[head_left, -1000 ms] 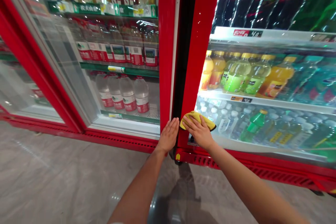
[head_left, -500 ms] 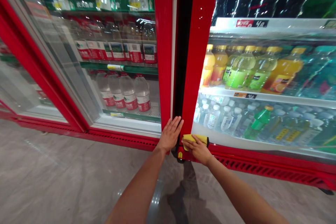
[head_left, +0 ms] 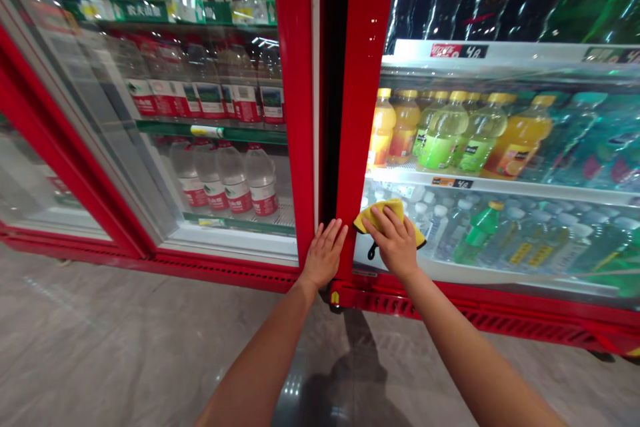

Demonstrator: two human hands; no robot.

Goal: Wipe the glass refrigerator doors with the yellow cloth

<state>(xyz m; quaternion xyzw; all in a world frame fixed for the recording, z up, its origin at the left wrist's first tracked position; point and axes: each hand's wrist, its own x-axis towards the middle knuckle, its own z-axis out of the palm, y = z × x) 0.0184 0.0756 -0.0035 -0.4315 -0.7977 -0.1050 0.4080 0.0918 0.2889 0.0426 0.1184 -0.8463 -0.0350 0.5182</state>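
Observation:
My left hand (head_left: 324,257) lies with its fingers stretched out at the bottom of the gap between two red fridges, touching the red frame beside the gap. Under my right hand (head_left: 399,245) a yellow cleaning cloth (head_left: 371,216) with dark edging is pressed to the lower left corner of the right fridge's glass door. A small black loop hangs from the cloth's lower edge. My right fingers are bent over the cloth and hide its middle. Left of the cloth runs the upright red frame (head_left: 357,113) of that door.
Behind the right glass stand juice bottles (head_left: 443,137) and a green bottle (head_left: 479,230) among clear ones. The left fridge holds large water bottles (head_left: 260,183). Vented red bases (head_left: 480,320) sit above a shiny grey floor (head_left: 125,347).
My right hand has moved up and slightly right with the cloth, from the bottom red frame onto the glass. My left hand stays by the gap. The view has shifted a little.

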